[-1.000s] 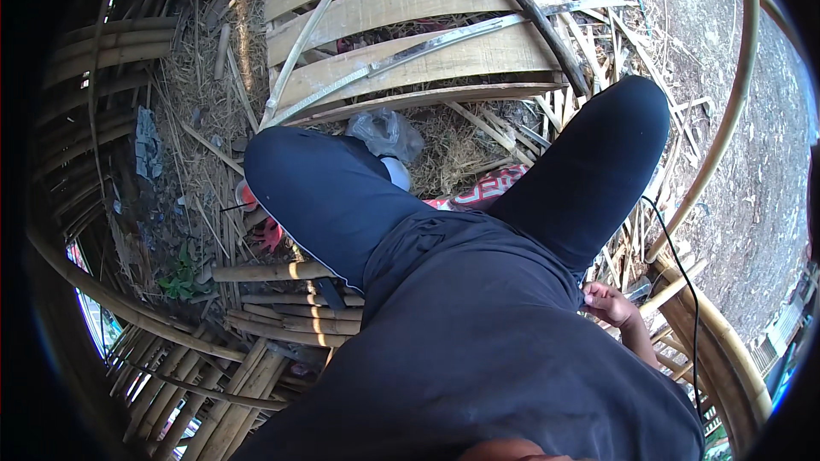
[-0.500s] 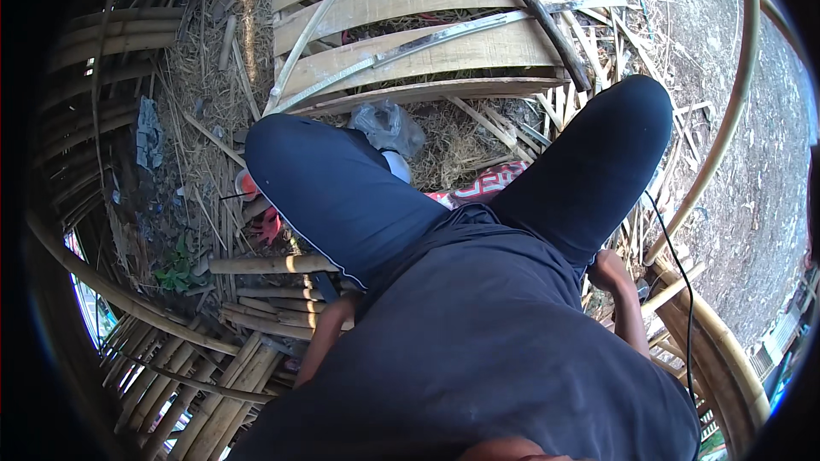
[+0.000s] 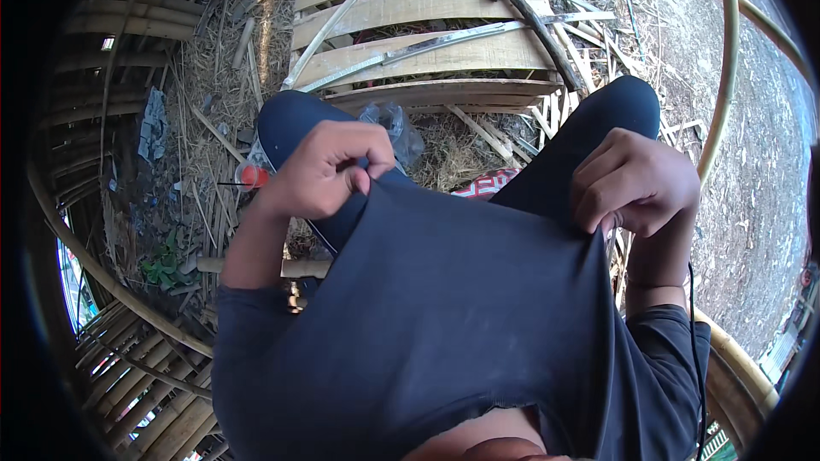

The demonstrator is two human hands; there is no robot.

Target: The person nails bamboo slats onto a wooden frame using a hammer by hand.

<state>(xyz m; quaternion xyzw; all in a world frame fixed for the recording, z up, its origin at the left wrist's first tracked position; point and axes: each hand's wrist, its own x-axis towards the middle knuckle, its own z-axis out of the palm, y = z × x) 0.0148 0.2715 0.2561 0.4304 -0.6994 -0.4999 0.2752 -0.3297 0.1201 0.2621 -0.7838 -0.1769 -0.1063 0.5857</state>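
Both hands pinch the front of my dark T-shirt (image 3: 461, 290) and stretch it forward and upward. My left hand (image 3: 331, 169) grips the cloth at its left corner between thumb and forefinger. At the right corner, my right hand (image 3: 636, 181) is closed on the same shirt, its fingers curled down over the fabric. The shirt is drawn taut between the two hands and covers most of my lap. My knees, in dark trousers (image 3: 299, 119), are spread apart beyond it.
Ahead lies a wooden slat crate (image 3: 427, 7) with a hammer (image 3: 538, 30) and metal strips (image 3: 418, 49) on top. A clear plastic bag (image 3: 397, 132) and a red cup (image 3: 253, 176) lie nearer. Bamboo poles (image 3: 730, 60) curve at both sides; a black cable (image 3: 696, 358) hangs right.
Both hands have risen from beside my hips, and now hold the shirt front, pulling it outward. The view has shifted slightly.
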